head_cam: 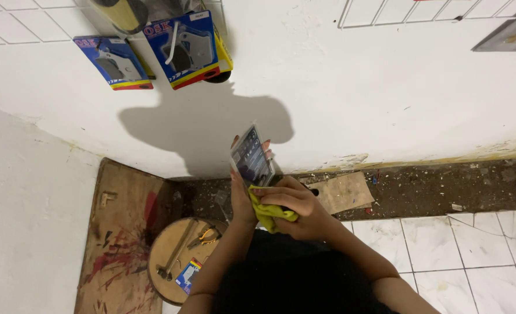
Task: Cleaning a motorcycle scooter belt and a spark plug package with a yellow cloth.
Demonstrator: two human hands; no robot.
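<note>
The left hand (241, 195) holds a flat clear packet (251, 158) upright before the white wall, fingers (266, 145) curled around its far edge. The right hand (295, 208) has its fingers clamped on a yellow cloth (266, 212), pressed against the packet's lower edge.

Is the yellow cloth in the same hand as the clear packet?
No, the right hand grips the yellow cloth, while the left hand holds up the clear packet.

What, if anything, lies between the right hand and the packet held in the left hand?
A yellow cloth does. The right hand presses it against the lower edge of the packet, which the left hand holds upright.
</note>
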